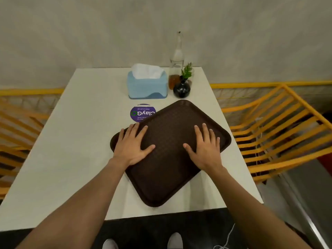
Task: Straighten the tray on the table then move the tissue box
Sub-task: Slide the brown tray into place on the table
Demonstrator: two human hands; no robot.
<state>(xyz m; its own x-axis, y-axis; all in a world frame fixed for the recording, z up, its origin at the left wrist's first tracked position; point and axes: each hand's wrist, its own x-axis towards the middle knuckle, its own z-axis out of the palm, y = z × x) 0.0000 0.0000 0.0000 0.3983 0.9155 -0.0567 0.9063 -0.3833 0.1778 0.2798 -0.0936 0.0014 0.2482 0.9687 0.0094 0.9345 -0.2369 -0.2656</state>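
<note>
A dark brown tray (170, 178) lies on the white table (71, 150), turned like a diamond with one corner pointing at me. My left hand (132, 145) rests flat on its left part, fingers spread. Flat on the tray's right part lies my right hand (204, 147), fingers also apart. Neither hand grips anything. A light blue tissue box (146, 87) with white tissue sticking out stands at the far side of the table, apart from the tray.
A purple round sticker (139, 113) is partly under the tray's far-left edge. A tall clear bottle (177, 58), an amber jar (173, 81) and a black vase with a green sprig (181, 88) stand right of the box. Yellow slatted chairs (280, 130) flank the table.
</note>
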